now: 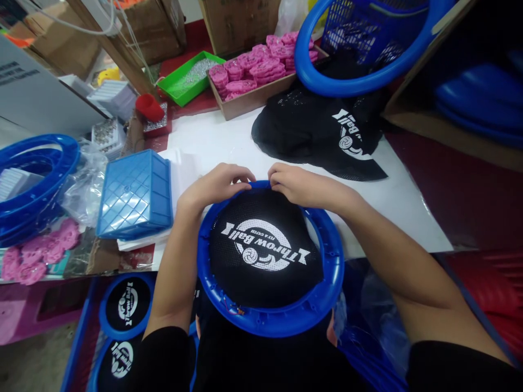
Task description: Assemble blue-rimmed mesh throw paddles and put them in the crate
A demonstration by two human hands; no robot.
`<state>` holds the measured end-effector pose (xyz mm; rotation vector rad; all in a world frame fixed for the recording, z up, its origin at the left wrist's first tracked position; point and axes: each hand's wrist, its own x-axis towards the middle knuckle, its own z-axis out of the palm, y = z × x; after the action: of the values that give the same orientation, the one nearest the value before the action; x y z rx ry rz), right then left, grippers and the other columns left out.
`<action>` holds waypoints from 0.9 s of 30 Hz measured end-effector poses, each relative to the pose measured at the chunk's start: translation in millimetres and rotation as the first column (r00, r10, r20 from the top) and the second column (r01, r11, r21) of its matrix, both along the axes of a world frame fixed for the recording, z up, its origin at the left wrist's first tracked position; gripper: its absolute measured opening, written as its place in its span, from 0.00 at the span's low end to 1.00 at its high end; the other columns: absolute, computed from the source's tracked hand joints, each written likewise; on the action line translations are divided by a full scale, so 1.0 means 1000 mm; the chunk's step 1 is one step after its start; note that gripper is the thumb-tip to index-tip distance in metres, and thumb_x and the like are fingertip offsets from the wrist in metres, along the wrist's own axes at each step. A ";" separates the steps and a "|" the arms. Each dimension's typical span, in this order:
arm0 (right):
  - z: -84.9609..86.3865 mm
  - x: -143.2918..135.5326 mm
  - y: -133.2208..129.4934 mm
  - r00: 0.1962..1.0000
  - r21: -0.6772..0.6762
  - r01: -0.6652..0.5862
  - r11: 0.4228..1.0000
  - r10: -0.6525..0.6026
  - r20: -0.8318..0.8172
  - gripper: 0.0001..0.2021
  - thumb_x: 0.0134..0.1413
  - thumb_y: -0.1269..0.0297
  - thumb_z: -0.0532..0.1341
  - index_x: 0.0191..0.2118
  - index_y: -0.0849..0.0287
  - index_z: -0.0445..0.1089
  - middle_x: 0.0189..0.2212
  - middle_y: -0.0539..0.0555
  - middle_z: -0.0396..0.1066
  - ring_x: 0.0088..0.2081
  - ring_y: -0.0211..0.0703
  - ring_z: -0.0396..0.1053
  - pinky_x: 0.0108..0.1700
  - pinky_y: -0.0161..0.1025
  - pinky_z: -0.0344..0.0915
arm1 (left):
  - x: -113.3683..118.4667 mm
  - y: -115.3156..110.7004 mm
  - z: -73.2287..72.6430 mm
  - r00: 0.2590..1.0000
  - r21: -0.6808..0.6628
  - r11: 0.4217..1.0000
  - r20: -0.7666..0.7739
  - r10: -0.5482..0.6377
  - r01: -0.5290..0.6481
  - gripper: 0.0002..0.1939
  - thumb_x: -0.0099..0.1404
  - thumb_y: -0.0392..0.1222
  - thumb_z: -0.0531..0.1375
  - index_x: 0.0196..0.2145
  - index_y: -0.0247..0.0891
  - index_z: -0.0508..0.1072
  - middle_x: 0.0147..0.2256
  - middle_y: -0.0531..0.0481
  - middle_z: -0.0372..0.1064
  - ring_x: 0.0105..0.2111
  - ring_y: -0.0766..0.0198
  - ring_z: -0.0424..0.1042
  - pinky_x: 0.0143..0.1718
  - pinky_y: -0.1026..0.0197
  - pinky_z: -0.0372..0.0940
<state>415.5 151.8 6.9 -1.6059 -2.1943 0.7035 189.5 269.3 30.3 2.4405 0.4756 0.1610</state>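
A blue plastic ring (pixel 333 250) rests tilted against my lap and the table's near edge, its ribbed side up. Black mesh fabric (pixel 265 283) with a white "Throw Ball" print spans most of it, leaving a gap at the right. My left hand (pixel 223 185) has thumb and fingers pinched at the ring's far rim, where the mesh edge lies. Just to its right, my right hand (pixel 292 182) is closed with curled fingertips on the mesh edge at the same rim. Small coloured wires (pixel 232 310) show on the near rim. The fingertips' exact hold is partly hidden.
Loose printed black mesh (pixel 318 130) lies beyond my right hand, under another blue ring (pixel 302 60). A blue bin (pixel 134 196) stands left. Pink parts fill a cardboard tray (pixel 235 109), beside a green tray (pixel 175 90). Finished-looking mesh discs (pixel 126 305) sit below left.
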 end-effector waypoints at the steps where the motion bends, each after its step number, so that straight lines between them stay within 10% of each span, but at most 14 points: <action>1: 0.000 0.001 0.000 1.000 0.000 -0.002 1.000 0.002 -0.004 0.11 0.68 0.67 0.54 0.39 0.59 0.74 0.49 0.61 0.71 0.47 0.50 0.71 0.54 0.45 0.66 | 0.000 0.000 -0.001 1.000 0.003 1.000 -0.007 -0.006 0.006 0.09 0.68 0.38 0.62 0.43 0.39 0.82 0.39 0.48 0.81 0.38 0.62 0.77 0.44 0.59 0.68; 18: 0.009 0.005 -0.002 1.000 -0.019 -0.002 1.000 0.002 0.021 0.09 0.67 0.67 0.57 0.37 0.59 0.73 0.48 0.59 0.71 0.45 0.48 0.71 0.49 0.44 0.65 | 0.000 -0.002 -0.013 0.997 0.069 0.995 0.024 -0.079 0.077 0.11 0.68 0.34 0.58 0.40 0.42 0.82 0.38 0.49 0.82 0.40 0.61 0.77 0.45 0.58 0.68; 27: 0.021 -0.015 -0.015 0.924 0.127 -0.012 0.992 -0.037 0.380 0.13 0.68 0.71 0.53 0.41 0.63 0.77 0.45 0.67 0.73 0.45 0.57 0.68 0.42 0.48 0.62 | -0.003 -0.002 -0.012 0.996 -0.014 0.996 0.003 -0.092 0.092 0.15 0.68 0.32 0.56 0.41 0.41 0.82 0.39 0.48 0.81 0.40 0.62 0.76 0.46 0.58 0.69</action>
<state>400.8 137.1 27.5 -1.8102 -2.4322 0.2491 186.4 267.1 18.8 2.4423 0.3608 0.1213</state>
